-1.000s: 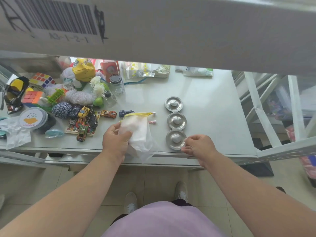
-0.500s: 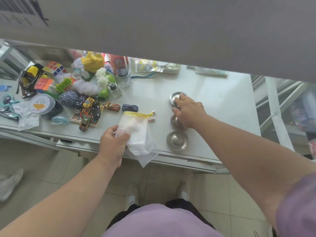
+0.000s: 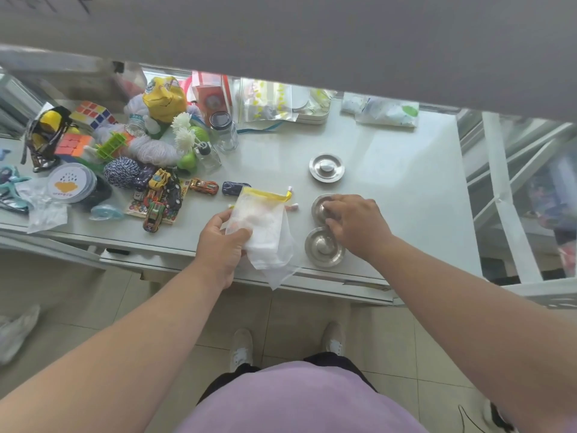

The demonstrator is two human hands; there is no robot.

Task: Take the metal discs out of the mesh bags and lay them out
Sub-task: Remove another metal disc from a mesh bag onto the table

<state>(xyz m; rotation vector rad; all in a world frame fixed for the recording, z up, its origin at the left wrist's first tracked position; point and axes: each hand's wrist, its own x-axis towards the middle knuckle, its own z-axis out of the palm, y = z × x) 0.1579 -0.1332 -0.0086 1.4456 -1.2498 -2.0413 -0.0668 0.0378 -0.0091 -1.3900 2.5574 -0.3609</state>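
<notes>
Three discs in a row on the table [image 3: 406, 182]: right hand [image 3: 356, 225], fingers curled on the middle disc [image 3: 318, 205]; left hand [image 3: 223, 245] clamps the bags [image 3: 265, 229]; near disc [image 3: 323, 246], by the edge, could be knocked off.

— How's the light?
— Bright, soft daylight; a pale sheen lies across the table [image 3: 390, 170], strongest right of the far metal disc [image 3: 326, 167]. Shadows are faint.
— Anything blocking?
— A wide grey blurred band [image 3: 312, 32] fills the top, out of focus, perhaps something close to the lens.
— Sharpness?
— Fair mid-frame. The right hand [image 3: 356, 225] looks slightly smeared. Straight lines bow toward the edges, and the forearms swell at the bottom corners
</notes>
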